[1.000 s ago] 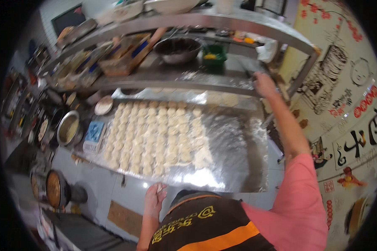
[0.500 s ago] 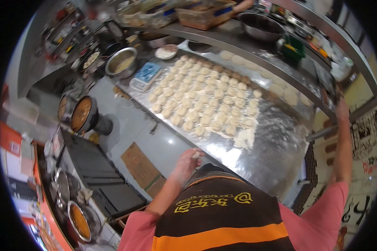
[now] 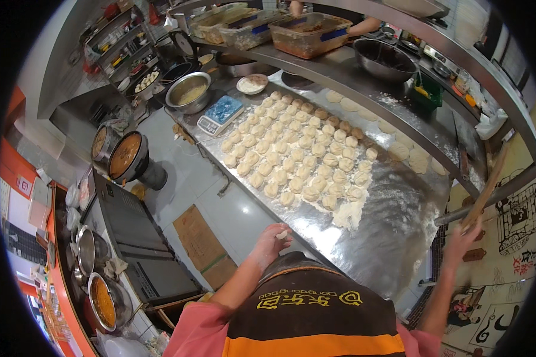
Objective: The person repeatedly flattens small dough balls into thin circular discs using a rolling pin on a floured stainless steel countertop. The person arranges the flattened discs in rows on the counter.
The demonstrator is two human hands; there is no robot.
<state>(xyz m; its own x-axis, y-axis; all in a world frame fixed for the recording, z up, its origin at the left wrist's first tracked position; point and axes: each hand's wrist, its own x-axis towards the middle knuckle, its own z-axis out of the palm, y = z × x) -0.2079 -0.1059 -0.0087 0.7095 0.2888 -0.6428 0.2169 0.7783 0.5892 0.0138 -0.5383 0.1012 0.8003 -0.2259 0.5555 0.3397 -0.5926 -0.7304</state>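
Beside a floured bench point(image 3: 393, 238), a wooden stick point(image 3: 487, 187) is held and dough pieces point(image 3: 298, 152) are laid in rows

From the head view, the long wooden stick is seen off the right side of the bench, slanting upward. Near its lower end it is closed upon by the right grip point(image 3: 463, 238), perhaps so that most of its length is left free. The left grip point(image 3: 272, 239) is kept narrow at the near edge, and a small pale piece point(image 3: 281, 235) seems to be pinched there; its material cannot be told.

The dough pieces are set closely over flour point(image 3: 351, 215), by which sticking is presumably prevented. Flattened rounds point(image 3: 420, 159) are placed along the far side, under the shelf point(image 3: 393, 92), possibly to save room.

At the left end, something pale is contained in a metal bowl point(image 3: 190, 108), and white powder is seen in a white dish point(image 3: 252, 92), near a scale point(image 3: 220, 113). On the shelf, brownish remains are held in a plastic bin point(image 3: 309, 46), a dark mass in a wide bowl point(image 3: 387, 72), and something yellow in a green container point(image 3: 429, 102). Lower at left, a brown content is seen in a dark pot point(image 3: 138, 171).
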